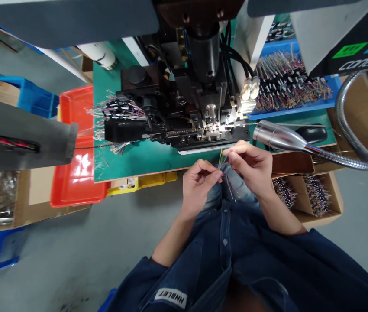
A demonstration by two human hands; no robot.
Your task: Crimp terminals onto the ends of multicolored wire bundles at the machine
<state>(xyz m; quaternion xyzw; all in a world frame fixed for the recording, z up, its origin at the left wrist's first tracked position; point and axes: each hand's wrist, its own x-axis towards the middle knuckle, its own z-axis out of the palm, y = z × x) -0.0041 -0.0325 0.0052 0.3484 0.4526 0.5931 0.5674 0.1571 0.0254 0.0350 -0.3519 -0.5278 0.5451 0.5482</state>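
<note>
Thin multicoloured wires: one small bunch, held above the person's jeans, just off the table edge. Left hand: fingers closed, pinching the wires. Right hand: thumb and fingertips closed on the wires. Green table: carries a black wire-crimping machine. Right: blue tray of bundled wires; chrome gooseneck lamp; panel lettered "CONTROL". Left: red tray. Sleeve label: "HNBLET", upside down.
</note>
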